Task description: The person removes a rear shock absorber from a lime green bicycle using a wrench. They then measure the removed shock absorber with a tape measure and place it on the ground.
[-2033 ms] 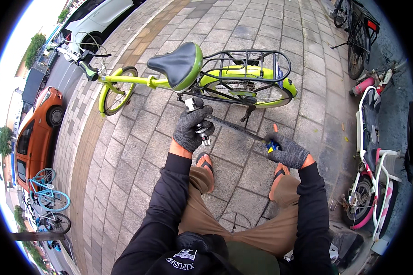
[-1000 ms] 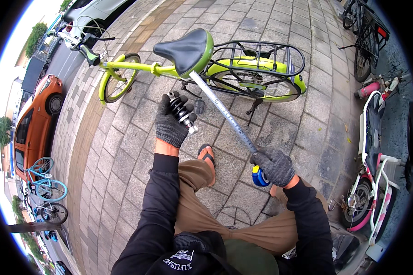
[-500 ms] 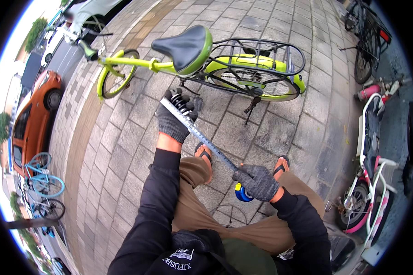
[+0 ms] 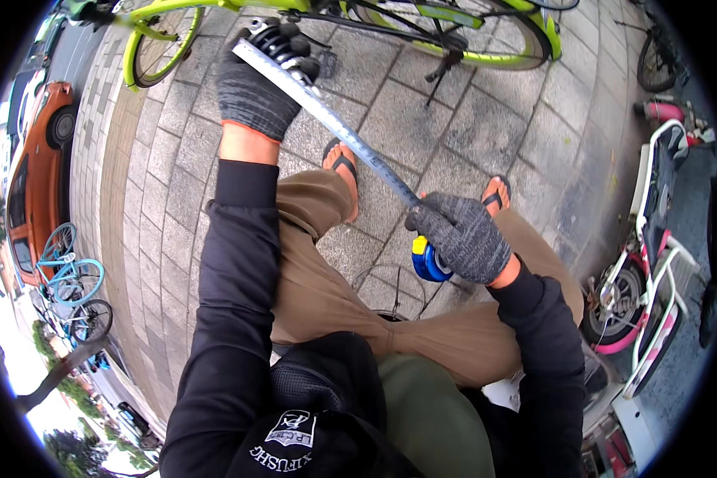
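My left hand [image 4: 251,95], in a grey knit glove, is closed around a small shock absorber [image 4: 277,41] with a black coil spring and a metal eye at its upper end. Along the shock absorber lies the silver blade [image 4: 346,139] of a tape measure, its free end near that eye. The blade slants down to the right, to my right hand [image 4: 464,235]. That gloved hand is closed on the tape measure's blue and yellow case [image 4: 429,261], which shows partly below the fingers.
A lime-green bicycle [image 4: 486,57] stands just beyond my hands. My sandalled feet are on grey paving [image 4: 390,119]. Right of me leans a white and pink scooter [image 4: 641,295]. An orange car [image 4: 36,175] and a light-blue bicycle [image 4: 72,279] are at the left.
The view has tipped downward, so the green bicycle slides toward the upper edge and my left hand shows higher and larger. Both grips and the extended blade look the same.
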Demonstrator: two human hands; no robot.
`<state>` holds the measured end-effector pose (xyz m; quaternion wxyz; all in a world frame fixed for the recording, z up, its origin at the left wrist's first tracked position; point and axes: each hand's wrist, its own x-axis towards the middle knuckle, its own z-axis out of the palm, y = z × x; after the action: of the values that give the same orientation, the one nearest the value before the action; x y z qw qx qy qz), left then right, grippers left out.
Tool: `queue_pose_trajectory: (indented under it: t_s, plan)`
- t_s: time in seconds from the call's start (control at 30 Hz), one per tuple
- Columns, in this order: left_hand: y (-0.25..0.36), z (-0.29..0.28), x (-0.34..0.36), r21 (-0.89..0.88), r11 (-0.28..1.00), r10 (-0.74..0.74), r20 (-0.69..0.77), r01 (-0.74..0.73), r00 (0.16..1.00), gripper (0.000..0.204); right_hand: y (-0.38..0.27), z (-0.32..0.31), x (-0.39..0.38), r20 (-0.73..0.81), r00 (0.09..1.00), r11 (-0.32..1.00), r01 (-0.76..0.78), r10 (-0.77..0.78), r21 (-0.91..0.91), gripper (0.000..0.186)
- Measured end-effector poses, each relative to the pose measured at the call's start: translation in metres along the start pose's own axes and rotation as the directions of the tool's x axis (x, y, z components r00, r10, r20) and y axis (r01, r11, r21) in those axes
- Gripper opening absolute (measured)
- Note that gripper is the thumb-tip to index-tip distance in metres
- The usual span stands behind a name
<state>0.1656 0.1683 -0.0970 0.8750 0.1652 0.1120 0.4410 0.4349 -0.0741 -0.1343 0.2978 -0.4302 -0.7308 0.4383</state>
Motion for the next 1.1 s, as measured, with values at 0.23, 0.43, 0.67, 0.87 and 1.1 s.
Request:
queue_pose_trajectory:
  t_s: [0.23,0.43,0.67,0.87,1.1]
  plan:
    - [-0.008,-0.009,0.004,0.038,0.999,0.031,-0.061,-0.029,0.998,0.032,-0.002,-0.001,-0.003,-0.105,0.968,0.930,0.185,-0.228,-0.319,0.030]
    - [-0.026,0.034,0.008,0.053,0.989,0.150,-0.313,-0.141,0.938,0.039,-0.021,-0.023,0.000,-0.248,0.935,0.960,-0.210,0.252,0.186,0.022]
    - [-0.030,0.029,0.018,0.107,0.980,0.191,-0.286,-0.166,0.939,0.038,-0.022,-0.025,-0.001,-0.176,0.916,0.914,-0.311,0.361,0.261,0.022]
    - [-0.032,0.032,0.015,0.142,0.971,0.225,-0.258,-0.194,0.939,0.040,-0.017,-0.026,-0.003,-0.224,0.966,0.991,-0.125,0.130,0.039,0.019]
    - [-0.030,0.024,0.016,0.236,0.936,0.322,-0.281,-0.260,0.904,0.032,-0.038,-0.026,0.006,-0.184,0.888,0.882,-0.353,0.421,0.312,0.023]
